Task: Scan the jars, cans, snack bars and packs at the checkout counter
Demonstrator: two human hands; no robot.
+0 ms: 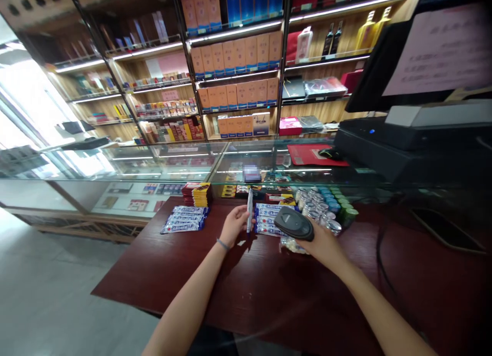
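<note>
My left hand (235, 226) is closed on a slim white-and-blue packet (249, 210), held upright with its narrow edge toward me, above the dark red table. In my right hand (321, 243) is a black barcode scanner (294, 223), its head pointing left toward the packet. Under and beside the scanner lies a row of similar blue-and-white packets (267, 219). To the left of my left hand, another row of such packets (184, 219) lies flat. A clear bag with pale contents (294, 245) is partly hidden below my right hand.
Behind the packets stand stacked red and yellow boxes (197, 194). Silver-topped cans or jars (317, 207) and green ones (348, 212) stand at the right. A glass display counter (169, 164) runs along the back. A dark monitor (378, 59) and a phone-like slab (446, 228) are on the right.
</note>
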